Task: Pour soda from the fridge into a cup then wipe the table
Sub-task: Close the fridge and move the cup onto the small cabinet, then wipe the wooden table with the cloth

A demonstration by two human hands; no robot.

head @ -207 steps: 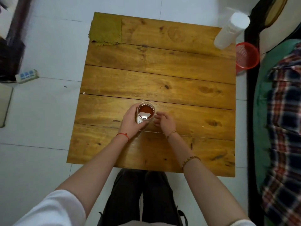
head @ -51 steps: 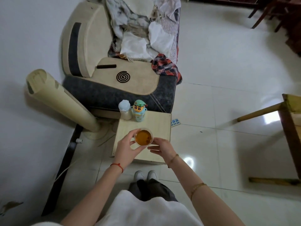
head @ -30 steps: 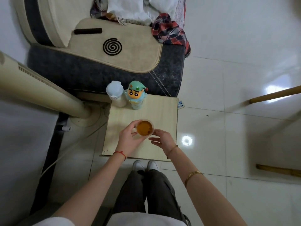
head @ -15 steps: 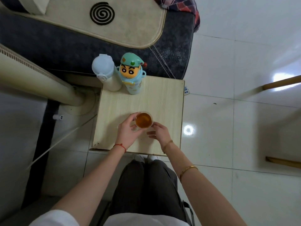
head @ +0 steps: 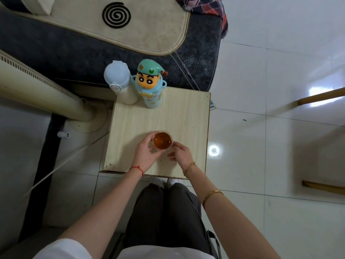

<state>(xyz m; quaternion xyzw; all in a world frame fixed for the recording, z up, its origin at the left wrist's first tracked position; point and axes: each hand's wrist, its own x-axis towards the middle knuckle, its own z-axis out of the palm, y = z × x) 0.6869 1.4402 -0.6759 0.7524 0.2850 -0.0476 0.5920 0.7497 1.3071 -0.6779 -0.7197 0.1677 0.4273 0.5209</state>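
A clear cup (head: 162, 140) filled with amber-brown soda stands low over the near half of a small pale wooden side table (head: 183, 116). My left hand (head: 144, 153) wraps its left side with fingers curled round the wall. My right hand (head: 180, 153) is at the cup's right side, fingertips at its base, loosely spread. Whether the cup's bottom rests on the table is hidden by my fingers.
A white flask (head: 120, 82) and a cartoon-figure bottle (head: 150, 84) stand at the table's far edge. A dark sofa with a beige cushion (head: 119, 23) lies beyond. A tall cream fan column (head: 40, 80) leans at left. White tiled floor surrounds, with wooden legs (head: 321, 95) at right.
I carried the cup from the large brown table to this small side table and lowered it toward the top. The view has closed in on the table.
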